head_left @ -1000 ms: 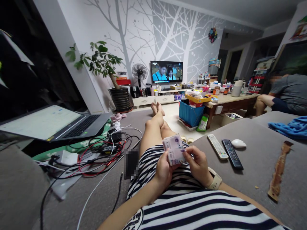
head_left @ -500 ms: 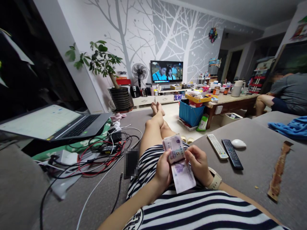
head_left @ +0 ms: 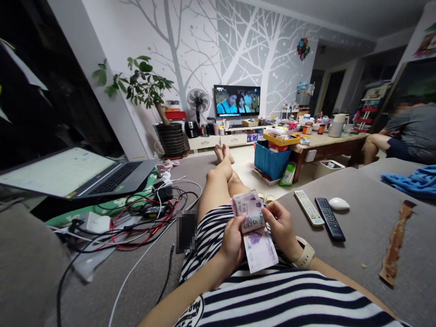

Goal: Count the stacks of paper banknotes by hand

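A stack of purple banknotes marked with a 5 is held above my lap, its lower notes hanging down toward my belly. My left hand grips the stack from the left, with the thumb lying over the front. At the right edge, my right hand pinches the top note between thumb and fingers; its other fingers are curled. A pale watch sits on the right wrist. Striped cloth covers my thighs beneath the notes.
Left of my legs lie a dark blurred rectangular object, tangled cables and a laptop. On the right are two remotes, a white mouse and a brown strip. Another person sits at far right.
The top note's upper edge has shifted and fanned out, showing more note edges at the left. My right hand has moved slightly with it; my left hand keeps its place.
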`<state>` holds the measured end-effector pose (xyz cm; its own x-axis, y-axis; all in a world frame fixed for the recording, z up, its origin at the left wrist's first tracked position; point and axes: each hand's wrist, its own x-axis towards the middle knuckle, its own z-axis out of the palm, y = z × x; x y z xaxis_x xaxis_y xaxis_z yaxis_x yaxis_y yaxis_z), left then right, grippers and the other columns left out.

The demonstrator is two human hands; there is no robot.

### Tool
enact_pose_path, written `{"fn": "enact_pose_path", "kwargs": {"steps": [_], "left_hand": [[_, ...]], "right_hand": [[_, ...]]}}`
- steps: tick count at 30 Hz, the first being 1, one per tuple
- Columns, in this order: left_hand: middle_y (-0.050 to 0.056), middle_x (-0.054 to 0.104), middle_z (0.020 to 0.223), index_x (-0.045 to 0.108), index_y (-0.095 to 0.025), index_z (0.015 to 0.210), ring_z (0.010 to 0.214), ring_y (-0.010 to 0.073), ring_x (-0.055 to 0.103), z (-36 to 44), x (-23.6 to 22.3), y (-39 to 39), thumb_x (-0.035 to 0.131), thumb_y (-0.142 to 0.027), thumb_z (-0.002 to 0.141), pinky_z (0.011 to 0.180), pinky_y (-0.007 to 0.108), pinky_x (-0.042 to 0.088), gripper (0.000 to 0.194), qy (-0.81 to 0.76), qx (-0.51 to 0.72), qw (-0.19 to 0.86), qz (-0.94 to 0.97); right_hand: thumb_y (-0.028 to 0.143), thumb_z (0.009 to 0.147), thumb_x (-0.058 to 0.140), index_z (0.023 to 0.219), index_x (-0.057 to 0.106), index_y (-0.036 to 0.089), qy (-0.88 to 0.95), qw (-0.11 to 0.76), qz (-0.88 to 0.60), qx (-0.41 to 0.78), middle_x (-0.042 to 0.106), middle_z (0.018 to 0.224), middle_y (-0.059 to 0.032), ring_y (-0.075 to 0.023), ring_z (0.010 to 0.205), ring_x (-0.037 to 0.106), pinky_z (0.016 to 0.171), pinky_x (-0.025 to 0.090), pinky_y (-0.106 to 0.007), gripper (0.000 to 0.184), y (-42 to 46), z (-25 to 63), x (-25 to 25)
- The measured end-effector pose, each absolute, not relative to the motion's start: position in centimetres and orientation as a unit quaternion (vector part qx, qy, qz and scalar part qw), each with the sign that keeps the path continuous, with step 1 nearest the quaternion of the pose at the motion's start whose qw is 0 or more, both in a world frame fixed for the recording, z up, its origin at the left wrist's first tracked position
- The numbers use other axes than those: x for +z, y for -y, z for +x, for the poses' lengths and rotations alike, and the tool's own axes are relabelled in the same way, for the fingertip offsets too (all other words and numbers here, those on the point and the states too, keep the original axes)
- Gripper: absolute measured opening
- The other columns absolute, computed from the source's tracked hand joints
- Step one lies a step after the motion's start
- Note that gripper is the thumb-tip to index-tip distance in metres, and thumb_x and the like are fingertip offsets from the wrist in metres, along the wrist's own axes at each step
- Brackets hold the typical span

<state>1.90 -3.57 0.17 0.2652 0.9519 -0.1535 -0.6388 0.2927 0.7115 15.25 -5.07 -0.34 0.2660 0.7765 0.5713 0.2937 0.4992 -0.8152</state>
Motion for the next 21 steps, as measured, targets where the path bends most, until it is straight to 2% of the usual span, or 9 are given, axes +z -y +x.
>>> {"fn": "enact_pose_path", "kwargs": {"steps": [4, 7, 9, 14, 21], "left_hand": [[0.006, 0.078, 0.085, 0.068, -0.018, 0.08, 0.11, 0.0349, 0.069, 1.9, 0.6, 3.9, 0.066, -0.026, 0.075, 0.085, 0.05, 0.059, 0.01, -0.297, 0.526, 0.743, 0.288], [0.009, 0.078, 0.083, 0.069, -0.016, 0.082, 0.101, 0.0333, 0.072, 1.9, 0.8, 4.0, 0.072, -0.029, 0.069, 0.086, 0.047, 0.059, 0.018, -0.292, 0.536, 0.741, 0.281], [0.009, 0.078, 0.086, 0.069, -0.016, 0.084, 0.104, 0.033, 0.071, 2.0, 0.7, 3.9, 0.072, -0.032, 0.069, 0.087, 0.045, 0.059, 0.022, -0.279, 0.537, 0.751, 0.264], [0.004, 0.077, 0.102, 0.068, -0.022, 0.087, 0.123, 0.0328, 0.062, 2.0, 0.3, 3.3, 0.06, -0.038, 0.08, 0.089, 0.048, 0.057, 0.019, -0.267, 0.532, 0.765, 0.244], [0.005, 0.076, 0.1, 0.068, -0.02, 0.085, 0.127, 0.0334, 0.059, 2.0, 0.6, 3.5, 0.055, -0.031, 0.083, 0.09, 0.048, 0.056, 0.018, -0.278, 0.548, 0.743, 0.265]], "right_hand": [[0.044, 0.09, 0.061, 0.068, 0.053, 0.02, 0.582, 0.642, -0.465, 0.18, 0.048, 0.06, 0.0045, -0.0127, 0.056, 0.044, 0.055, 0.036, -0.025, 0.033, 4.9, 15.1, -0.1], [0.043, 0.092, 0.059, 0.069, 0.054, 0.02, 0.588, 0.64, -0.464, 0.172, 0.05, 0.06, 0.0039, -0.0132, 0.057, 0.045, 0.055, 0.037, -0.025, 0.033, 4.9, 15.0, 0.1], [0.042, 0.093, 0.058, 0.07, 0.055, 0.02, 0.594, 0.64, -0.461, 0.16, 0.052, 0.061, 0.0031, -0.0138, 0.058, 0.047, 0.057, 0.037, -0.025, 0.032, 5.2, 15.0, 0.2], [0.035, 0.094, 0.057, 0.074, 0.056, 0.021, 0.635, 0.634, -0.424, 0.121, 0.056, 0.066, 0.0012, -0.0149, 0.061, 0.049, 0.06, 0.039, -0.027, 0.025, 6.1, 14.9, 0.4], [0.032, 0.096, 0.053, 0.077, 0.055, 0.021, 0.657, 0.619, -0.411, 0.127, 0.055, 0.066, 0.0015, -0.0148, 0.06, 0.049, 0.058, 0.037, -0.028, 0.023, 6.6, 14.8, 0.7]]}}
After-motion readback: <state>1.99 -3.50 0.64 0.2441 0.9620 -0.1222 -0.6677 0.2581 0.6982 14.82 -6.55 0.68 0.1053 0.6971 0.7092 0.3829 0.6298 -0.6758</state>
